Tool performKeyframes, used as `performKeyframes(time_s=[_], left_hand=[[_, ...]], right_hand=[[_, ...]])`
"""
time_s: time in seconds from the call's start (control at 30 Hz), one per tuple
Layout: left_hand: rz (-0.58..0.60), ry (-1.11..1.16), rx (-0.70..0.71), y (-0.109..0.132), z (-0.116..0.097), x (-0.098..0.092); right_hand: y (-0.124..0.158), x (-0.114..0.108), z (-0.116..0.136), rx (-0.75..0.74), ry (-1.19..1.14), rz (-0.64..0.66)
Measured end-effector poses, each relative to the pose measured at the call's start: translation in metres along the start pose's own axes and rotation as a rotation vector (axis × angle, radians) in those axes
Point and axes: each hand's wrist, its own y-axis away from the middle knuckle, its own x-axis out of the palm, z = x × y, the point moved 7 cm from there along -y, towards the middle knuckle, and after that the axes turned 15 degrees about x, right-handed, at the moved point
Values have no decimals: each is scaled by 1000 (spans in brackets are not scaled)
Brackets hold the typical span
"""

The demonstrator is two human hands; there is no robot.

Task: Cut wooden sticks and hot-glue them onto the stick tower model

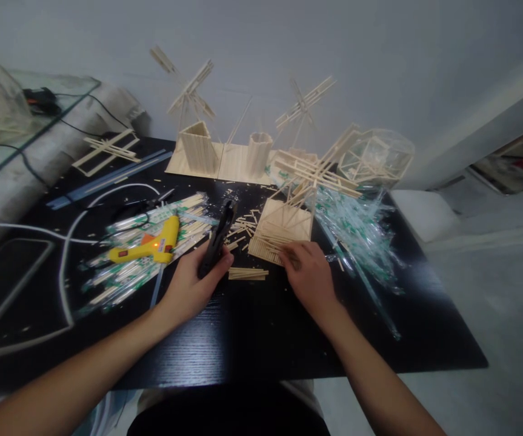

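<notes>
Pale sticks (271, 238) lie across the wooden base (296, 213) on the bench (252, 339), a loose bundle (248, 274) beside: unfinished, I'd judge. My left grip (192, 280) wraps a black tool (218, 236); my right grip's (310, 274) pinch I can't tell.

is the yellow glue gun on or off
Most likely on: the yellow glue gun has a small orange light glowing on its side.
</notes>
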Motion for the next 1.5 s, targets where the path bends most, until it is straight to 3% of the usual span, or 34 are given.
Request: performKeyframes(time_s=[0.37, 0.5, 0.6, 0.7, 0.87, 0.97, 1.17, 1.5], left_hand=[[28, -46, 1, -1, -2, 2], [93, -221, 74, -6, -16, -8], [113, -489, 107, -15, -30, -35], [71, -752, 52, -25, -32, -79], [96, -1217, -196, -30, -1, -157], [142, -1393, -324, -22, 20, -185], [189, -1449, -360, -8, 41, -196], [230, -1409, -421, -10, 60, -199]], right_hand=[[1, 10, -3, -3, 130, 66], [2, 10, 0, -8, 236, 54], [4, 12, 4, -30, 306, 51], [5, 12, 7, -51, 313, 56], [7, 8, 9, -65, 236, 50], [8, 9, 9, -76, 223, 51], [9, 11, 10, -76, 310, 21], [8, 11, 10, -83, 310, 39]])
